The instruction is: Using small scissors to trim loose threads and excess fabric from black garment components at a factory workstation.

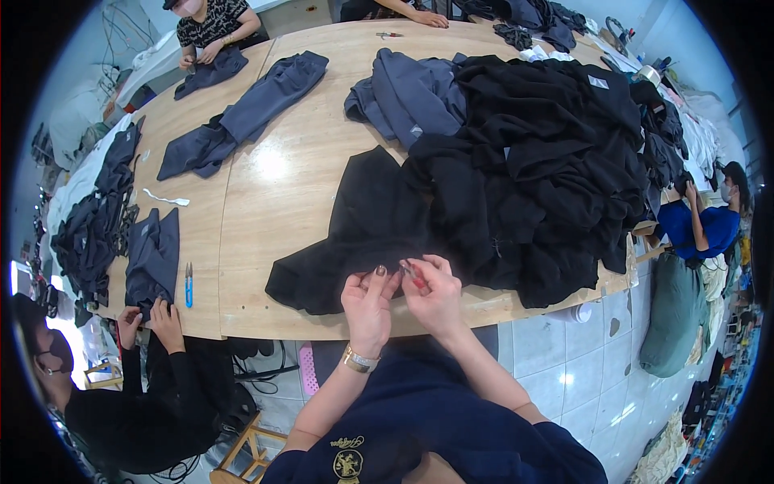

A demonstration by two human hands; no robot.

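A black garment (pixel 367 214) lies spread on the wooden table in front of me, its right side running into a large heap of black clothes (pixel 548 145). My left hand (pixel 368 306) is closed on the garment's near edge, thumb and fingers pinched together. Close beside it, my right hand (pixel 434 297) is wrapped round small red-handled thread snips (pixel 417 278), their tip at the cloth by my left fingertips. The exact spot being pinched is too small to make out.
Grey garments (pixel 415 97) sit against the heap, and another grey one (pixel 250 109) lies further left. Blue-handled snips (pixel 189 286) rest near the table's left front. Co-workers handle cloth at the left (pixel 153 323), far left and right. A pink stool (pixel 308 367) stands below the edge.
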